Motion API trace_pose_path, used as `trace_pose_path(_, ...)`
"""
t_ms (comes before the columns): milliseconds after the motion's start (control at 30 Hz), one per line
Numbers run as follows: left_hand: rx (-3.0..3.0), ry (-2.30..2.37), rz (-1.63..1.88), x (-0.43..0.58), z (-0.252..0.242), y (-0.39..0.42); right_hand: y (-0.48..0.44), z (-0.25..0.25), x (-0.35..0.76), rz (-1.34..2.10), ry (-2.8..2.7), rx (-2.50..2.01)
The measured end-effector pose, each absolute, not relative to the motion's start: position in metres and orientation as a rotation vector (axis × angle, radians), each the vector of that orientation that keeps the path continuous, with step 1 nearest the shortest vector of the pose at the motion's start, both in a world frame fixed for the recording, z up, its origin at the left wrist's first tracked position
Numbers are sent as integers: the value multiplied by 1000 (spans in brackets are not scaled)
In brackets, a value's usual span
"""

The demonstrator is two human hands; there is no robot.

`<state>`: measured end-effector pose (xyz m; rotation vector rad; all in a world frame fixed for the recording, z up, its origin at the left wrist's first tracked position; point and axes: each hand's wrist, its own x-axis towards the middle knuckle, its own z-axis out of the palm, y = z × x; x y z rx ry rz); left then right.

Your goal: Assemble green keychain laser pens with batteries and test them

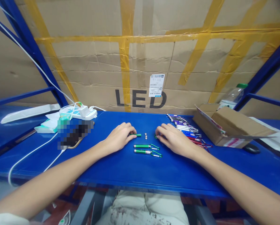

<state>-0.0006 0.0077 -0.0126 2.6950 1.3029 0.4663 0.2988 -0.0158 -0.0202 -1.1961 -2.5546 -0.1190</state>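
Observation:
My left hand (121, 135) is closed around a green metal tube (137, 135), whose end sticks out toward the right. In my right hand (171, 137) the fingers are bent together on a green carabiner clip (155, 136), mostly hidden by them. Between the two hands, a few small silver button cells (146, 136) lie on the blue table. Nearer to me rest two green keychain penlights with carabiners, an upper penlight (142, 146) and a lower penlight (142, 152), side by side and roughly parallel.
Several penlights (183, 127) in purple, silver, blue and red lie beyond my right hand. An open cardboard box (226, 126), a black mouse (252, 148) and a bottle (233, 95) are at the right. Left are a phone (77, 134), cables and a power strip (89, 115).

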Motion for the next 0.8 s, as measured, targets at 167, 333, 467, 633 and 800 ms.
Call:
trace_pose_path(167, 2697, 1268, 495, -1, -14, 7, -14, -21, 299, -131, -2551, -1183)
trace_pose_path(333, 2701, 1234, 538, -1, -14, 7, -13, -21, 300, -123, -2546, -1182)
trace_pose_path(467, 2698, 1210, 571, -2, -15, 8, -14, -20, 299, -114, -2532, -1171)
trace_pose_path(633, 2683, 1211, 579, -1, -15, 7, -16, -18, 297, -60, -2481, -1191)
trace_pose_path(800, 2672, 1196, 604, 0, -14, 6, -18, -14, 294, -1, -2414, -1195)
